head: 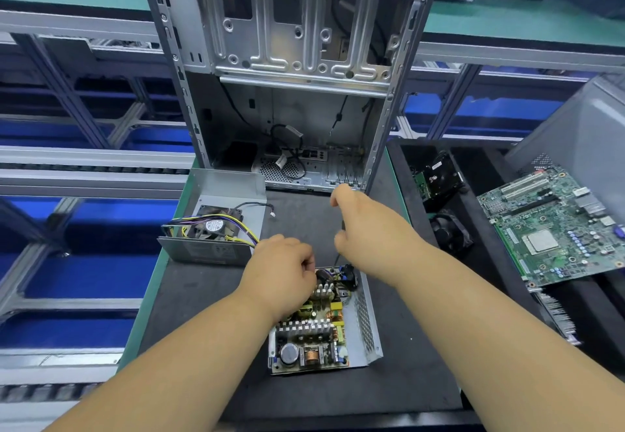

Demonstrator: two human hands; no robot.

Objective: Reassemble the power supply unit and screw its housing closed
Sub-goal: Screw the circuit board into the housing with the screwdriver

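The open power supply base (367, 327) lies on the dark mat, its circuit board (314, 333) with coils, heat sinks and a capacitor exposed. My right hand (368, 228) is shut on a thin black screwdriver (338, 256), held upright with its tip at the board's far corner. My left hand (284, 272) rests curled on the board's far left edge, fingers pinched near the screwdriver tip; what they hold is hidden. The housing cover (216, 215) with its fan (216, 225) and coloured wires lies apart at the left.
An empty tower case (287, 70) stands open behind the mat. At the right, a motherboard (554, 228) leans on a grey panel, beside a black tray holding a drive (439, 174) and a black fan (451, 232). Blue bins sit under the metal conveyor rails.
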